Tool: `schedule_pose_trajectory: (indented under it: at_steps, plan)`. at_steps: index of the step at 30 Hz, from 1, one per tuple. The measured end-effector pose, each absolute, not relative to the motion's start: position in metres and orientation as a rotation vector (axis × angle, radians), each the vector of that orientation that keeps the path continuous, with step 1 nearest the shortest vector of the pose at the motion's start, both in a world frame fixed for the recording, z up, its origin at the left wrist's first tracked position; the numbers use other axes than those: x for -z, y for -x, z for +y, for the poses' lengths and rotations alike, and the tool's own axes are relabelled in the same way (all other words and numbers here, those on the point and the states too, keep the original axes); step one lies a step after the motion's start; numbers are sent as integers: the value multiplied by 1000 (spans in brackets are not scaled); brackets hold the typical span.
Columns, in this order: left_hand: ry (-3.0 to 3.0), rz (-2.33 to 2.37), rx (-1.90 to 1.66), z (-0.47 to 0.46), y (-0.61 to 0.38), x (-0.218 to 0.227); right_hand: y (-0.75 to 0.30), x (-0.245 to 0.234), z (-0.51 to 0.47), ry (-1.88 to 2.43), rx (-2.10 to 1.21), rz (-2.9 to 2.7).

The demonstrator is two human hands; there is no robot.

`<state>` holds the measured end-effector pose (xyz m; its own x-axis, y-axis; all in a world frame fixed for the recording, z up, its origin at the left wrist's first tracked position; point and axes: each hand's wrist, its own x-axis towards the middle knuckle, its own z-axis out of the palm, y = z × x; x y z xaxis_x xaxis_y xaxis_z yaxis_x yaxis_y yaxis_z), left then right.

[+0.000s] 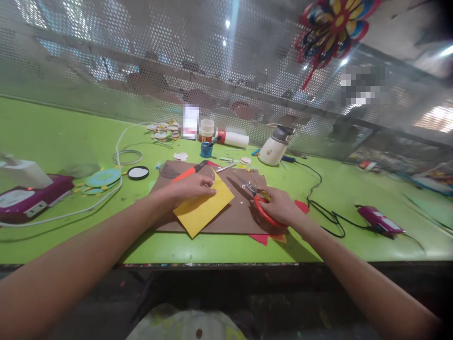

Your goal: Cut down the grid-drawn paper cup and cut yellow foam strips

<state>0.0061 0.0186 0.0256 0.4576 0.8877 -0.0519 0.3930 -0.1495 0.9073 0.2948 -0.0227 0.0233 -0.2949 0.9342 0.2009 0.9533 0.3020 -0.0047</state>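
Observation:
My left hand [193, 186] rests with curled fingers on a yellow paper sheet [202, 208], pinching its upper edge. The sheet lies on a brown cardboard mat [238, 215] on the green table [53, 137]. My right hand [279, 205] grips red-handled scissors [260, 200] by the handles; their blades point up and left over the mat. An orange-handled craft knife [189, 172] lies on the mat just behind my left hand. Red paper scraps [260, 238] stick out from under the mat near my right wrist.
A purple device [26, 198] with a white cord sits at left beside round paper discs [102, 178]. At the back stand a blue paint pot [206, 149], white cups, a glue tube and a white glue gun [274, 147]. A black cable runs to a purple tool [378, 219] at right. Perforated metal wall behind.

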Motion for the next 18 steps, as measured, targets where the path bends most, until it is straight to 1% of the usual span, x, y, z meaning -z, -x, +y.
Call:
schedule_pose_trajectory:
  at_steps: [3, 8, 10, 12, 15, 18]
  plan:
    - [-1662, 1107, -626, 15, -7, -26, -280, -25, -21, 1790, 60, -2434]
    - [-1520, 1068, -578, 12, -7, -27, -253, -49, -33, 1757, -55, -2342]
    - [-1467, 1025, -573, 11, -7, -27, -241, -55, -30, 1728, -215, -2297]
    - [-1433, 1005, -589, 11, -7, -28, -231, -55, -21, 1712, -446, -2266]
    - [-1406, 1026, -651, 11, -6, -28, -221, -43, -4, 1681, -735, -2135]
    - [-1380, 1064, -748, 13, -6, -26, -219, -29, 11, 1594, -914, -1972]
